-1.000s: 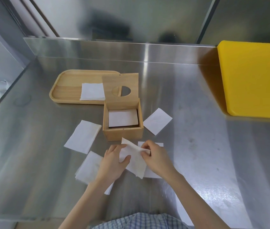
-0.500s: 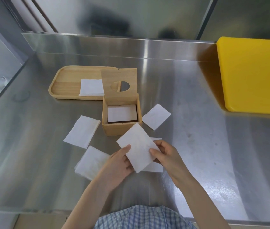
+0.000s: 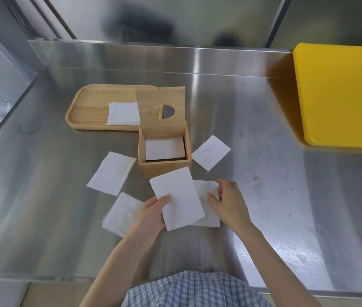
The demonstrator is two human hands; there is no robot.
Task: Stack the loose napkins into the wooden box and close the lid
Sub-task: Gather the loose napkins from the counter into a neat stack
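The wooden box (image 3: 164,168) stands mid-table with its lid (image 3: 160,100), which has a round hole, raised upright behind it. One white napkin (image 3: 164,148) lies inside. My left hand (image 3: 151,216) holds a flat napkin (image 3: 177,198) by its lower left edge, just in front of the box. My right hand (image 3: 231,202) rests to the right, thumb and fingers pinching the far right edge of another napkin (image 3: 206,190) that lies on the table, partly under the held one. Loose napkins lie left of the box (image 3: 111,172), under my left wrist (image 3: 122,210) and right of the box (image 3: 211,152).
A wooden tray (image 3: 87,107) behind and left of the box holds one more napkin (image 3: 123,113). A yellow cutting board (image 3: 341,96) lies at the right edge. The steel table (image 3: 275,173) ends at a raised back wall and drops off on the left.
My right hand has let go of the held napkin and moved right onto the napkin lying on the table. My left hand alone now holds the napkin, turned flatter.
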